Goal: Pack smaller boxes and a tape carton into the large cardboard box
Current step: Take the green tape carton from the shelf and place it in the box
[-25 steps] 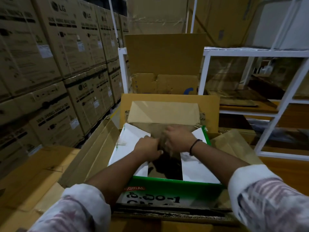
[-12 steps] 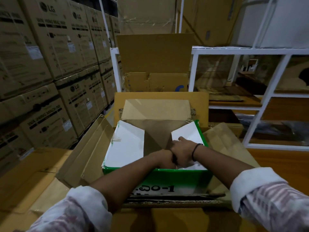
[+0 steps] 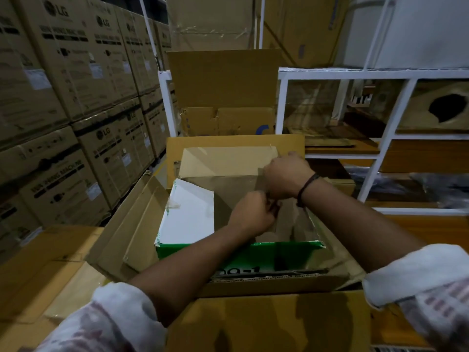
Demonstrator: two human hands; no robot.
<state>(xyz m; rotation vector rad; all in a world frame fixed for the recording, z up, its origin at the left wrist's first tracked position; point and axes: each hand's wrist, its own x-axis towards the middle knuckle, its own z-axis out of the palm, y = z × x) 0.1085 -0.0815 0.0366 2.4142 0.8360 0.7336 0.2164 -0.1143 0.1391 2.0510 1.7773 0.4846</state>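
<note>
The large cardboard box stands open in front of me, its flaps spread outward. Inside it sits a green-and-white carton with black print on its near wall. The carton's left white flap lies folded inward, and its far brown flap stands up. The right flap is raised, brown side showing. My right hand grips that flap near its far corner. Beside it, my left hand is closed on the flap's edge. The carton's contents are hidden.
Stacked LG boxes form a wall on the left. A white metal rack holding cartons stands to the right, above a wooden surface. Another open carton stands behind the large box. Flat cardboard lies at lower left.
Both hands moved from the carton's middle to its right side. The right white flap, folded inward before, now stands raised with its brown side showing.
</note>
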